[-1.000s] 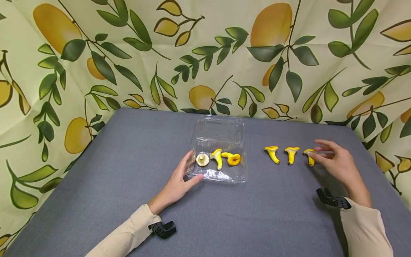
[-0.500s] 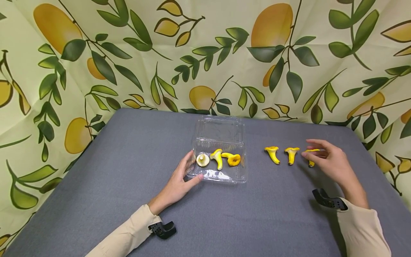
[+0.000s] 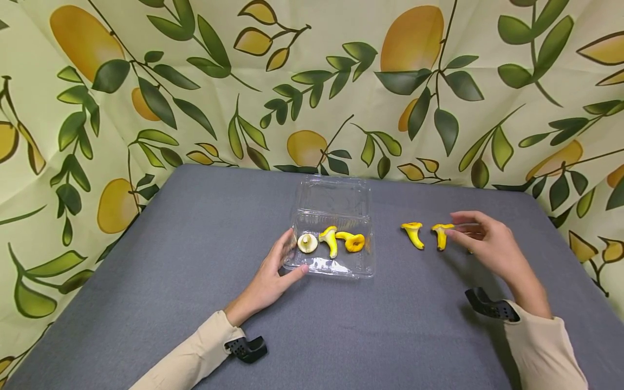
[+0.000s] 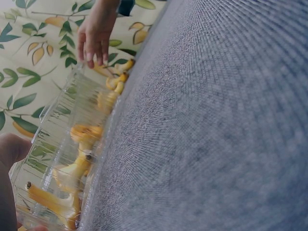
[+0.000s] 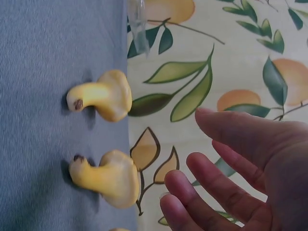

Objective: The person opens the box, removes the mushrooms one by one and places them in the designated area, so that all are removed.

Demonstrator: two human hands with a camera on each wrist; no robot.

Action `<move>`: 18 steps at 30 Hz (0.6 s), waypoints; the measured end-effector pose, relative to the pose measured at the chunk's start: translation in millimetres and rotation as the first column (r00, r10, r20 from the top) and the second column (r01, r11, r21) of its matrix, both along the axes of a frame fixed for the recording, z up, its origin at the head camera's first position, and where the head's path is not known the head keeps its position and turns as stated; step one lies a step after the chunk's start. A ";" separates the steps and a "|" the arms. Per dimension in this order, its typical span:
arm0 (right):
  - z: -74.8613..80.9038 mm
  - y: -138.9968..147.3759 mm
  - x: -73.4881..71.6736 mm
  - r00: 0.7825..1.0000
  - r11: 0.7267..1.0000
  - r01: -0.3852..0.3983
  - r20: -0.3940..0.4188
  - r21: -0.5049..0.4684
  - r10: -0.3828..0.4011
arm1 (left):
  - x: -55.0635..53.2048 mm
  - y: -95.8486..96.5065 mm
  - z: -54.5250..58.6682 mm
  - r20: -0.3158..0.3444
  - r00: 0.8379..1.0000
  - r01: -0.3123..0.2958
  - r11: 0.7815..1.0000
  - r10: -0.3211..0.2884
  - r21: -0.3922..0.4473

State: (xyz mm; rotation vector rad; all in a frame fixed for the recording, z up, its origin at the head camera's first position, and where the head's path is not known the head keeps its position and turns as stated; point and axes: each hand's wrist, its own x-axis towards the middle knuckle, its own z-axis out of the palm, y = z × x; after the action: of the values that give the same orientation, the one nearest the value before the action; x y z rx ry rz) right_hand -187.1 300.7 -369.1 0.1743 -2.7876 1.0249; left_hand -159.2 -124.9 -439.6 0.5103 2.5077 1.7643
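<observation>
Right hand [image 3: 497, 252] shifted leftward; fingers loosely parted, holding nothing, near a chanterelle [image 3: 441, 237] on bench [image 3: 370, 330]. Left hand [image 3: 268, 275] grips clear clamshell [image 3: 355, 266] containing three mushrooms [image 3: 330, 242].

Rightmost mushroom [image 3: 470, 251] mostly hidden behind right hand [image 3: 499, 250]
</observation>
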 end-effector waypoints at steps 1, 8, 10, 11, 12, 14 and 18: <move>0.6 -2.0 0.1 1.000 1.000 -0.002 -0.002 0.004 0.002 | 0.0 -0.1 0.0 -0.001 1.000 0.000 1.000 0.000 -0.001; 2.8 -16.1 1.6 0.999 0.999 -0.042 -0.024 0.000 0.042 | 0.2 -0.6 -0.2 -0.001 1.000 0.001 1.000 -0.001 -0.006; 3.9 -20.3 2.7 0.998 0.999 -0.053 -0.020 0.000 0.053 | 0.2 -0.7 -0.2 -0.002 1.000 -0.001 1.000 0.001 -0.006; 4.3 -22.3 3.0 0.998 0.998 -0.058 -0.016 0.002 0.058 | 0.1 -0.7 -0.2 -0.002 1.000 -0.001 1.000 0.001 -0.005; 4.5 -24.3 3.2 0.998 0.998 -0.064 -0.012 0.001 0.064 | 0.1 -0.6 -0.2 -0.002 1.000 -0.001 1.000 0.001 -0.004; 5.3 -27.9 3.9 0.997 0.997 -0.074 -0.005 0.001 0.074 | 0.2 -0.6 0.1 -0.003 1.000 0.000 1.000 0.000 -0.003; 6.4 -35.0 5.7 0.996 0.996 -0.093 -0.005 -0.015 0.093 | 0.5 -0.4 0.8 -0.001 1.000 0.000 1.000 0.000 -0.003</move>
State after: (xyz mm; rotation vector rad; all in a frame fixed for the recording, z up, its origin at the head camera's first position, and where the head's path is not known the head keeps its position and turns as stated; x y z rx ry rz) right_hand -181.4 265.7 -362.7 0.3062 -2.7902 1.0652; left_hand -158.6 -125.3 -438.9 0.5118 2.5105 1.7608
